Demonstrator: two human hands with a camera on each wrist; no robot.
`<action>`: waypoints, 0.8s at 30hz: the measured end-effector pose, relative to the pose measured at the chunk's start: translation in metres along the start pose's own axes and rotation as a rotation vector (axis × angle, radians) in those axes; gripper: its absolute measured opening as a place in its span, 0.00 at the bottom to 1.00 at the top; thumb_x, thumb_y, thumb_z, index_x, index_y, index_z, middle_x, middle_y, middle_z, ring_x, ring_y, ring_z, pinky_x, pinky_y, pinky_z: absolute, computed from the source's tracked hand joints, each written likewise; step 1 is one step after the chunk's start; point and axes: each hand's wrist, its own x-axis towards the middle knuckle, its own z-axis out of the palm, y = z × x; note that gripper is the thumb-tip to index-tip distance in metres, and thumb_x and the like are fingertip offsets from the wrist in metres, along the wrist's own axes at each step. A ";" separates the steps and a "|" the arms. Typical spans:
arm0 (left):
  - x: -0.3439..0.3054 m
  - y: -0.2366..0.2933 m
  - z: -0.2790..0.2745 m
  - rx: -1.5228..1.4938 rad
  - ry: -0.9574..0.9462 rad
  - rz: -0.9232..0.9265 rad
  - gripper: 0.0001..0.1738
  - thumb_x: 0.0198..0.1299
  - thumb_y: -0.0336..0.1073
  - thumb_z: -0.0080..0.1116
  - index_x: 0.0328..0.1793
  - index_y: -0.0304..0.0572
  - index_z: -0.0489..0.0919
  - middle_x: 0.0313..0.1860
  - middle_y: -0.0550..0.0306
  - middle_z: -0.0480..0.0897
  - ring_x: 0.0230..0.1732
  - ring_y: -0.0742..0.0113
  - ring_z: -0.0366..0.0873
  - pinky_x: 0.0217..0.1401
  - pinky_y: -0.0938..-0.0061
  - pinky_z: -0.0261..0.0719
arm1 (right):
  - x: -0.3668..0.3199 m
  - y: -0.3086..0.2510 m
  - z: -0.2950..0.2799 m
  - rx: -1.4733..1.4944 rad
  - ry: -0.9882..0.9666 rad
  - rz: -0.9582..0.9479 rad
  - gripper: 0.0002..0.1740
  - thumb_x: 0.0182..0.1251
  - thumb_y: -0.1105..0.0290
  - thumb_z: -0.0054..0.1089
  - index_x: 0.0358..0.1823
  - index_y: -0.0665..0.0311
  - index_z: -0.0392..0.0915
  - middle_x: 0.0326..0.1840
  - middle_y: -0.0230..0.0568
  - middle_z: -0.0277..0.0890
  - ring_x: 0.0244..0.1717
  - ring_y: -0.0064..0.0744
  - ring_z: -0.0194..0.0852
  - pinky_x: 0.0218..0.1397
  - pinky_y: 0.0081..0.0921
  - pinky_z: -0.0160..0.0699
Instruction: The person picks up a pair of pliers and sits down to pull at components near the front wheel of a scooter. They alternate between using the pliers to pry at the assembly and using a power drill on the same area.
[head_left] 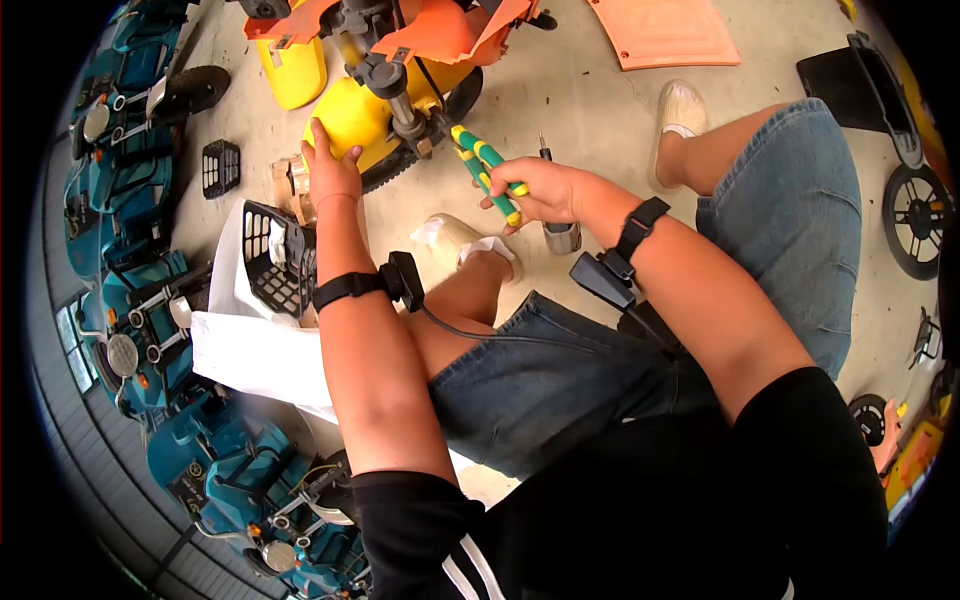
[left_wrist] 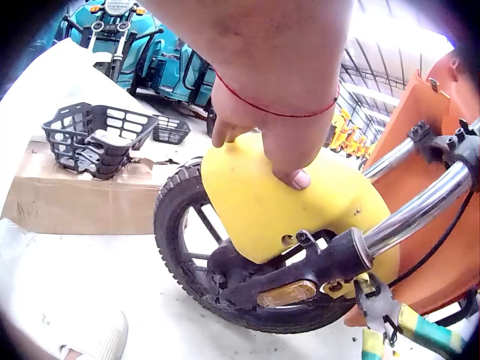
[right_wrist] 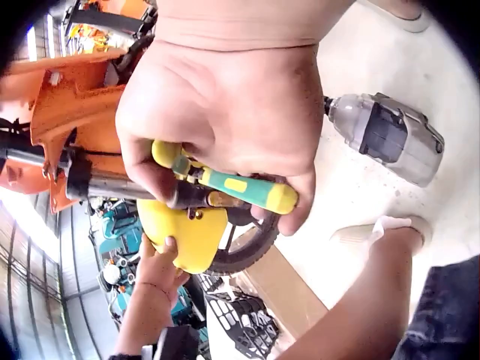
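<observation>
My left hand (head_left: 334, 178) holds the yellow front fender (left_wrist: 285, 199) from above, thumb pressed on its near side and fingers toward its far side. The fender sits over a black-tyred front wheel (left_wrist: 180, 240) beside the silver-and-black fork (left_wrist: 397, 217). My right hand (head_left: 535, 190) grips pliers (head_left: 478, 150) by their green-and-yellow handles. In the left wrist view the metal jaws of the pliers are right at the yellow tab beside the fork's lower part. The right hand covers the pliers' jaws in the right wrist view.
A cordless power driver (right_wrist: 386, 135) stands on the floor close to my right hand. Black plastic baskets (head_left: 278, 255) and a cardboard box (left_wrist: 82, 199) are at left, near a row of teal vehicles (head_left: 130, 200). An orange panel (head_left: 665, 35) lies farther ahead.
</observation>
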 end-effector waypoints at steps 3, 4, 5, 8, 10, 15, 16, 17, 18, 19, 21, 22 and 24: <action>0.000 0.004 -0.006 0.033 -0.001 -0.034 0.50 0.57 0.42 0.68 0.82 0.65 0.49 0.79 0.36 0.52 0.74 0.40 0.61 0.69 0.58 0.69 | -0.014 -0.002 0.006 0.020 -0.059 0.102 0.18 0.59 0.64 0.54 0.50 0.61 0.68 0.58 0.41 0.66 0.65 0.43 0.63 0.55 0.56 0.73; 0.004 0.002 -0.003 0.042 -0.002 -0.038 0.50 0.57 0.42 0.68 0.82 0.65 0.49 0.79 0.36 0.52 0.74 0.40 0.62 0.69 0.58 0.69 | -0.009 0.004 0.004 0.059 -0.082 0.087 0.17 0.60 0.66 0.53 0.50 0.61 0.68 0.53 0.42 0.66 0.66 0.44 0.63 0.54 0.59 0.73; 0.007 -0.003 0.000 0.021 0.001 -0.024 0.51 0.56 0.41 0.69 0.82 0.64 0.50 0.79 0.36 0.52 0.74 0.40 0.61 0.70 0.59 0.68 | -0.006 0.007 0.001 0.066 -0.086 0.067 0.17 0.60 0.66 0.53 0.50 0.62 0.68 0.51 0.42 0.65 0.67 0.45 0.62 0.54 0.60 0.74; 0.001 0.003 -0.003 0.013 0.012 -0.008 0.51 0.56 0.41 0.69 0.81 0.63 0.51 0.79 0.36 0.53 0.74 0.41 0.61 0.70 0.59 0.68 | 0.000 0.016 -0.008 0.097 -0.054 0.029 0.14 0.58 0.68 0.56 0.44 0.61 0.68 0.48 0.40 0.63 0.63 0.41 0.64 0.49 0.58 0.77; 0.000 0.003 -0.003 0.024 0.026 0.011 0.51 0.55 0.40 0.70 0.81 0.62 0.52 0.78 0.35 0.55 0.74 0.41 0.62 0.71 0.60 0.67 | 0.005 0.013 -0.012 0.101 -0.044 0.012 0.14 0.58 0.68 0.56 0.44 0.62 0.68 0.48 0.40 0.63 0.64 0.41 0.63 0.48 0.57 0.78; 0.004 -0.001 -0.002 0.006 0.013 0.038 0.51 0.54 0.40 0.71 0.81 0.61 0.52 0.77 0.35 0.57 0.73 0.41 0.63 0.71 0.60 0.66 | 0.014 0.000 -0.013 0.134 -0.139 -0.002 0.12 0.58 0.69 0.55 0.43 0.63 0.68 0.47 0.38 0.62 0.63 0.42 0.66 0.52 0.56 0.78; 0.005 -0.002 -0.004 0.020 0.017 0.036 0.51 0.53 0.39 0.71 0.81 0.61 0.53 0.77 0.35 0.57 0.73 0.41 0.63 0.71 0.59 0.66 | 0.017 -0.003 -0.009 0.149 -0.174 -0.004 0.11 0.58 0.69 0.56 0.40 0.62 0.68 0.45 0.37 0.62 0.59 0.41 0.69 0.52 0.55 0.78; 0.004 -0.002 -0.003 0.032 0.021 0.034 0.52 0.53 0.39 0.71 0.81 0.60 0.53 0.77 0.35 0.57 0.73 0.41 0.63 0.71 0.59 0.66 | 0.017 -0.004 -0.005 0.150 -0.168 -0.020 0.10 0.58 0.68 0.57 0.39 0.61 0.69 0.45 0.36 0.61 0.59 0.41 0.70 0.54 0.56 0.78; 0.003 -0.001 -0.003 0.045 0.024 0.033 0.52 0.53 0.39 0.72 0.81 0.60 0.53 0.77 0.35 0.57 0.73 0.41 0.62 0.71 0.59 0.66 | 0.016 -0.006 -0.003 0.150 -0.153 -0.022 0.10 0.58 0.68 0.57 0.39 0.61 0.69 0.45 0.36 0.62 0.59 0.40 0.71 0.53 0.54 0.78; 0.002 0.000 -0.003 0.031 0.029 0.031 0.52 0.52 0.39 0.72 0.81 0.60 0.54 0.77 0.35 0.57 0.73 0.41 0.63 0.71 0.58 0.66 | 0.016 -0.007 -0.001 0.152 -0.136 -0.024 0.10 0.58 0.67 0.57 0.39 0.61 0.69 0.45 0.37 0.63 0.58 0.40 0.71 0.52 0.52 0.78; 0.000 0.000 -0.003 0.033 0.039 0.040 0.52 0.52 0.39 0.72 0.81 0.60 0.54 0.77 0.35 0.57 0.73 0.41 0.62 0.71 0.58 0.66 | 0.018 -0.005 -0.001 0.081 -0.094 -0.064 0.13 0.57 0.68 0.56 0.43 0.62 0.69 0.46 0.38 0.64 0.57 0.39 0.71 0.52 0.47 0.78; 0.001 0.001 -0.004 0.033 0.045 0.045 0.52 0.52 0.40 0.72 0.81 0.60 0.54 0.77 0.35 0.57 0.73 0.40 0.62 0.71 0.58 0.66 | 0.020 -0.004 -0.002 0.005 -0.069 -0.104 0.17 0.57 0.69 0.55 0.48 0.64 0.68 0.47 0.39 0.65 0.56 0.39 0.72 0.53 0.45 0.78; 0.002 0.000 -0.001 0.006 0.049 0.050 0.52 0.52 0.40 0.72 0.80 0.60 0.54 0.77 0.35 0.57 0.73 0.41 0.63 0.71 0.59 0.66 | 0.020 -0.009 0.002 -0.112 -0.011 -0.153 0.22 0.56 0.70 0.54 0.54 0.66 0.68 0.48 0.41 0.66 0.52 0.38 0.72 0.52 0.39 0.76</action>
